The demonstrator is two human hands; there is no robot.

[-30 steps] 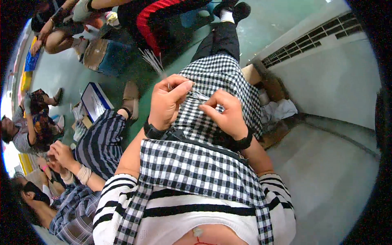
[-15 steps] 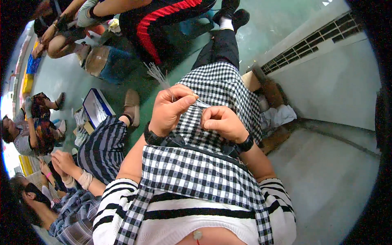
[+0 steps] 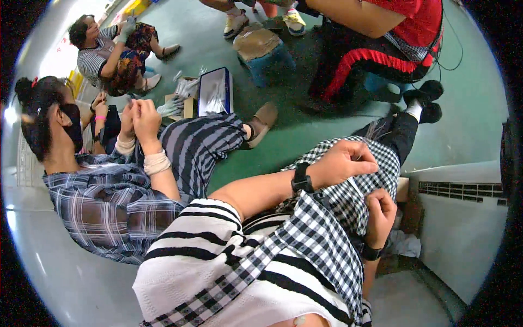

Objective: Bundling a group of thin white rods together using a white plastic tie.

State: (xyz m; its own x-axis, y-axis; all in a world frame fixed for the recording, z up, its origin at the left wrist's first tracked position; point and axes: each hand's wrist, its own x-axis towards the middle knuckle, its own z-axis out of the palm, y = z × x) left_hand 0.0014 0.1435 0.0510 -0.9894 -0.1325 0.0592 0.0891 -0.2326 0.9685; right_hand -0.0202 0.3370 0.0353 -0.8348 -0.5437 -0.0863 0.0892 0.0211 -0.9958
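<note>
My left hand is closed, thumb and fingers pinched round a bundle of thin pale strands whose far ends fan out beyond my knuckles. A whitish length of it shows below the fingers, over my black-and-white checked apron. Close by on the right, my right hand is curled with its fingertips bent in; what they hold, if anything, is too small to make out. Both hands are above my lap, a little apart.
A co-worker in a plaid shirt sits at my left, hands raised. Beyond are a blue-edged box of white strands, a blue stool and another seated person. A white vented unit stands at my right.
The view has swung left, so my hands now appear further right. My two hands have drawn slightly apart. The neighbour in plaid is more fully in view.
</note>
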